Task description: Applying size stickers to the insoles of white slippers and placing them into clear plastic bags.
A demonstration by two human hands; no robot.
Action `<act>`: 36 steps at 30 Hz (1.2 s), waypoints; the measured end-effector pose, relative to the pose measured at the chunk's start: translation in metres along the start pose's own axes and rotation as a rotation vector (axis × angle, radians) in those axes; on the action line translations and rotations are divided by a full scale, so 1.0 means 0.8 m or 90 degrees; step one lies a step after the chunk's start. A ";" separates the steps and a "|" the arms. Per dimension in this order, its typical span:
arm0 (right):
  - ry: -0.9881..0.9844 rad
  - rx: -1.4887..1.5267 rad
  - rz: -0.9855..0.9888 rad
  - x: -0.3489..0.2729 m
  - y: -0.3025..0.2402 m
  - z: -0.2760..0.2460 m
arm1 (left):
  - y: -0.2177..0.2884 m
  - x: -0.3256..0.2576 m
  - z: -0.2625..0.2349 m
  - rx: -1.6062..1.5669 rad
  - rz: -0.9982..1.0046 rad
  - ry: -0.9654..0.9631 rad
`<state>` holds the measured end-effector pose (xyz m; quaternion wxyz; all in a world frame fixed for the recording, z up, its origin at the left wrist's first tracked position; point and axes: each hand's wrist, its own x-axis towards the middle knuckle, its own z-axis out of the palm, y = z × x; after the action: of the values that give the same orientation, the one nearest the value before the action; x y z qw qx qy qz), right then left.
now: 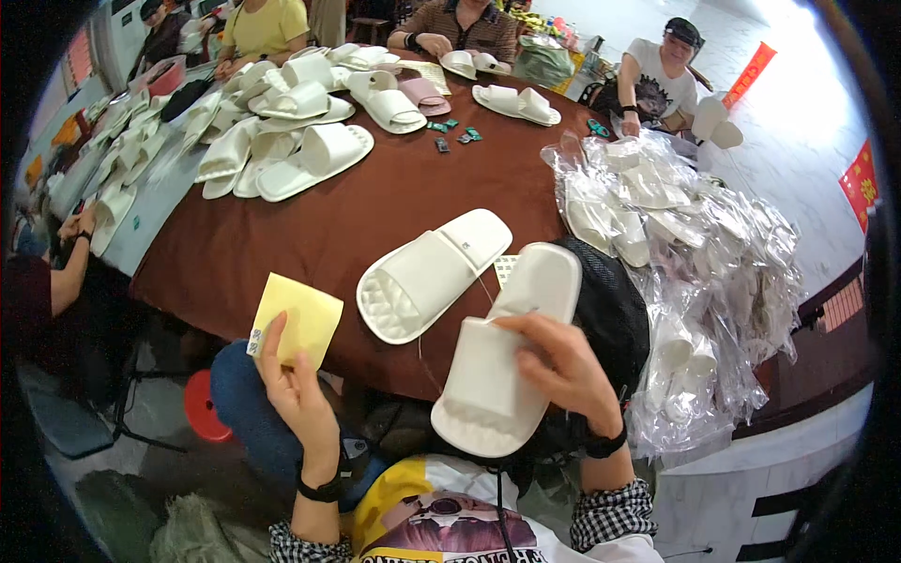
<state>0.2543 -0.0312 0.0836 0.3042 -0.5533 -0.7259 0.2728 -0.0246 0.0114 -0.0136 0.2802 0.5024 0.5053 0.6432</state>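
Observation:
My left hand (298,394) pinches a square yellow label sheet (302,314) over the table's near edge; a few small printed labels show along its left side. My right hand (568,366) lies over a white slipper (488,413), its fingers bent at the strap's edge. That slipper's toe end reaches past the table edge toward me. Whether a small label sits under the fingertips is hidden. Beside it, a second white slipper (408,286) rests on the brown tabletop (310,235), with a small printed label on its insole by the strap. Thin threads show between the two slippers.
White slippers (314,159) are heaped at the far left. Clear-bagged slippers (676,235) pile up at the right beside a black mesh bag (605,305). Small green packets (465,136) lie mid-table. Several people sit around; a red stool (205,408) stands below left.

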 end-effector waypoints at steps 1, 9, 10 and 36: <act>0.032 -0.015 0.016 0.000 0.002 -0.002 | 0.000 -0.002 0.003 0.005 -0.003 0.007; -0.024 0.025 0.005 0.042 0.061 0.013 | -0.006 -0.008 0.010 -0.065 -0.006 -0.055; -0.064 0.074 0.065 0.050 0.065 0.012 | -0.007 -0.008 0.009 -0.059 -0.006 -0.063; 0.126 0.869 0.094 0.042 -0.065 0.061 | 0.008 -0.002 0.000 -0.088 0.152 0.142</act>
<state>0.1781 -0.0139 0.0939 0.6295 -0.3088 -0.3212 0.6366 -0.0232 0.0074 -0.0080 0.1777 0.4641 0.4245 0.7569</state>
